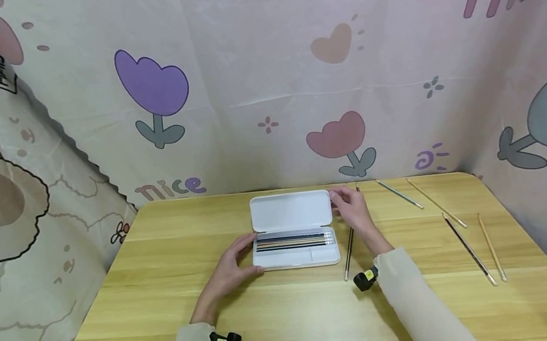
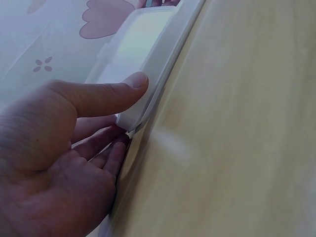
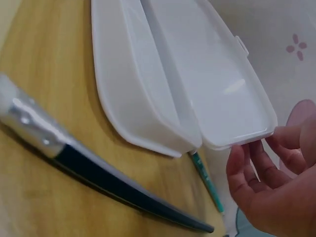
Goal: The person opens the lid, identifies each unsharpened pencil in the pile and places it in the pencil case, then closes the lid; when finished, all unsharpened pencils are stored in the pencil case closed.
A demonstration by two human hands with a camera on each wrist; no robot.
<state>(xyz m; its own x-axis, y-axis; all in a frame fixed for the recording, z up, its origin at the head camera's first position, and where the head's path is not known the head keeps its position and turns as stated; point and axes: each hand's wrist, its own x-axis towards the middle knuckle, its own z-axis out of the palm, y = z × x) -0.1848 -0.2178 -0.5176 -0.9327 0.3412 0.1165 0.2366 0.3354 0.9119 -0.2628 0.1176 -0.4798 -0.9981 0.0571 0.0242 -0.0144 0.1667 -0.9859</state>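
An opened white pencil case (image 1: 284,260) lies at the middle of the table, its lid (image 1: 290,212) tipped back. Several dark and tan pencils (image 1: 289,242) lie side by side in its tray. My left hand (image 1: 231,268) grips the case's left end, with the thumb at the front wall and fingers behind, as the left wrist view shows. At the lid's right edge my right hand (image 1: 354,209) pinches the rim between thumb and fingers. Below that hand lies a dark pencil (image 1: 349,249), close beside the case. A green pencil (image 3: 206,180) shows past the case in the right wrist view.
To the right on the wooden table (image 1: 301,325) lie more loose pencils: a green one (image 1: 400,195), a long tan one (image 1: 436,202), a dark one (image 1: 470,249) and a shorter tan one (image 1: 492,247). A printed cloth (image 1: 250,55) hangs behind the table.
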